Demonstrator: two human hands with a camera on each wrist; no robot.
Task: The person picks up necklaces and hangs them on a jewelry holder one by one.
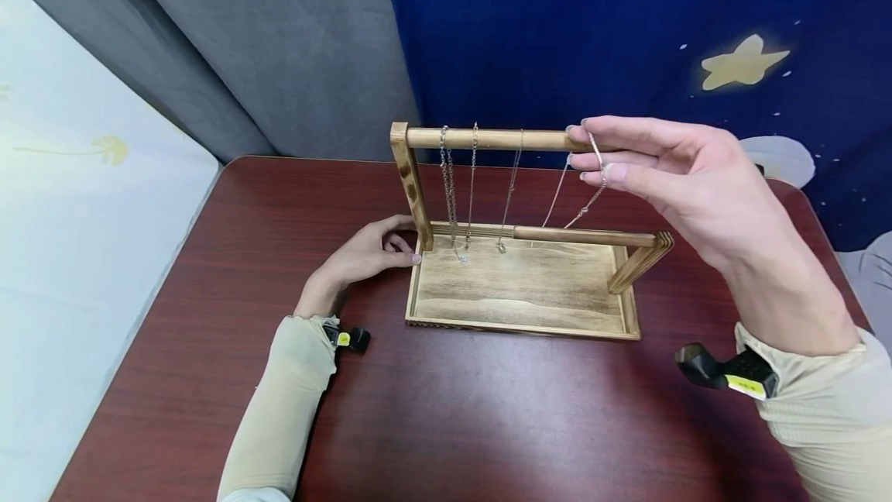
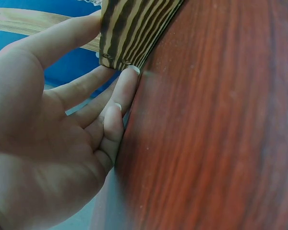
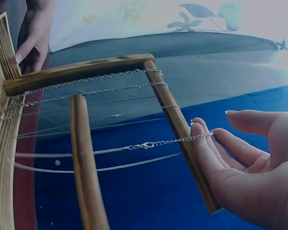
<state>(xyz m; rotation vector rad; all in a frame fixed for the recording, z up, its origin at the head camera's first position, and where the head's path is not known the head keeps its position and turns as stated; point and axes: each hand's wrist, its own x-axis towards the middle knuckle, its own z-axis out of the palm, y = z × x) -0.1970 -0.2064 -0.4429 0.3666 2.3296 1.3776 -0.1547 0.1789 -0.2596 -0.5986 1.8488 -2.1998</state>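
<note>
A wooden necklace stand (image 1: 523, 324) with a shallow tray base stands on the table. From its upper bar (image 1: 498, 139) hang several thin silver necklaces (image 1: 449, 184). The left hand (image 1: 369, 250) holds the tray's back left corner (image 2: 129, 33), thumb on the side wall and fingers bent around the end. At the bar's right end, the right hand (image 1: 690, 169) touches a silver necklace (image 3: 163, 143) with nearly straight fingers. In the right wrist view its lobster clasp (image 3: 146, 145) shows below the fingertips, and the thumb (image 3: 252, 120) stands apart from the chain.
A lower front bar (image 1: 592, 236) crosses in front of the hanging chains, held by a slanted post (image 1: 641, 262) at the right. Behind the dark red table (image 1: 488, 417) hang a grey curtain (image 1: 293, 45) and a blue starry cloth (image 1: 557, 29).
</note>
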